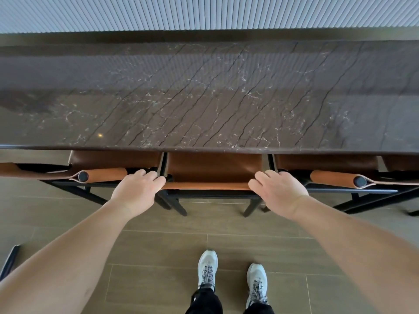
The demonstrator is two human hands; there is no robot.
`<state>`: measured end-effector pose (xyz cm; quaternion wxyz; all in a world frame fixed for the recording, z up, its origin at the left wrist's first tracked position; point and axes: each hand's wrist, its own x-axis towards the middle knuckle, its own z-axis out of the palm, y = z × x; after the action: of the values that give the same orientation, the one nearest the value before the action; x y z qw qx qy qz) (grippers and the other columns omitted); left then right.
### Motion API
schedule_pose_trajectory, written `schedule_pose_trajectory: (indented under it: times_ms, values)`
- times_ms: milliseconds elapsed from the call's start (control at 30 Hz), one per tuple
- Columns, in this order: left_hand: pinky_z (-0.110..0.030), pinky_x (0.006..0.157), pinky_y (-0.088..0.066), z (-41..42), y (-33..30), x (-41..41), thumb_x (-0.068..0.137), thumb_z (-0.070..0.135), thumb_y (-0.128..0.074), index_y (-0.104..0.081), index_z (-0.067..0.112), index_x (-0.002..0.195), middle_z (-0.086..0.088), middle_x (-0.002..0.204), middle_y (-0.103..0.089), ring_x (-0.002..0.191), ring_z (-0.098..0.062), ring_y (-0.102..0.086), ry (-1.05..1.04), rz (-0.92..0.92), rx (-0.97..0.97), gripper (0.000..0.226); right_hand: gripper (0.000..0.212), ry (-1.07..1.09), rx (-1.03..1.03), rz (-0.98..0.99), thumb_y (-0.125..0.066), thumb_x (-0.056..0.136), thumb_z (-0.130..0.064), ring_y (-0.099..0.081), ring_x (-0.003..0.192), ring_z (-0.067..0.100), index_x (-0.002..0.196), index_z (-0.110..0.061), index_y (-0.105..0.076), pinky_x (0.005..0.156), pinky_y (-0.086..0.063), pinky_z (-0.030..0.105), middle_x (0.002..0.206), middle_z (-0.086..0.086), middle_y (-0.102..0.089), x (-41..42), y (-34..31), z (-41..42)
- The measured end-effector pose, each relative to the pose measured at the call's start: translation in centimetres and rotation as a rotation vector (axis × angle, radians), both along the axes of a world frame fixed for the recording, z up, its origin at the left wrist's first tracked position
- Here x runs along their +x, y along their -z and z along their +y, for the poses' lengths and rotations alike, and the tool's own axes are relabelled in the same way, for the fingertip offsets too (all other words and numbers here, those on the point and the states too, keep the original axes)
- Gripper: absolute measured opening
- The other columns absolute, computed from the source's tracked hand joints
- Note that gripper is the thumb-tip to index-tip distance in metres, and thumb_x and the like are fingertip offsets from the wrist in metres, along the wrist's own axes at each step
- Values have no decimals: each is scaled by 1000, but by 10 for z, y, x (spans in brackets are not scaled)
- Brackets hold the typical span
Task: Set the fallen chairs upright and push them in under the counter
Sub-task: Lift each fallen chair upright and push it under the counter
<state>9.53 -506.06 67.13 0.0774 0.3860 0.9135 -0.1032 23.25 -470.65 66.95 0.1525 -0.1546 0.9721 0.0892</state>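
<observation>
The left hand (139, 185) and the right hand (275, 189) each curl their grip around one end of the top rail of the middle chair (214, 168), so the rail runs left to right between them. The chair stands upright, its seat already partly under the near edge of the marble tabletop (204, 98). I judge the push must go straight away, toward the far side; both hands are equally near. A neighbour chair (108, 160) stands just beside on the left, another chair (326, 163) on the right.

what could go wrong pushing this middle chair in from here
1. The left hand and right hand grip the middle chair at its backrest corners, right beside the neighbouring chairs' armrests; fingers could get pinched.
2. The chair sits tight between the left chair and the right chair, so a skewed push may knock frames together.
</observation>
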Motion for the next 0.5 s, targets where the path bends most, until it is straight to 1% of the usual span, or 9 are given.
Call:
schedule_pose_trajectory:
  times_ms: [133,233,367,500]
  values:
    - [-32,51,-28,26,0,3,71,-1,-67,-61,16,96,-2,82,-55,69,-24,-45,20,-9,-10,31,41,5,68,11,-54,82,-3,-53,86,24,117,-22,-47,62,-44,35,102,1,-49,-11,-3,30]
    - [-32,50,-27,40,0,5,70,1,-69,-60,17,94,-1,81,-55,66,-22,-44,30,-8,3,29,41,12,89,2,-53,83,-6,-54,87,25,120,-22,-47,64,-46,36,104,2,-50,-16,-4,46]
    - [-28,46,-21,42,-2,3,53,-4,-79,-61,15,81,0,69,-52,56,-19,-33,85,0,19,38,47,13,96,-24,-54,81,-5,-54,84,24,124,-21,-47,60,-37,35,103,2,-50,-14,1,49]
    - [-26,45,-18,44,-8,-4,35,-10,-82,-61,12,73,-2,61,-50,47,-24,-43,127,11,22,49,44,3,75,-16,-51,79,-2,-51,78,24,120,-19,-48,57,-36,35,98,3,-49,-15,2,48]
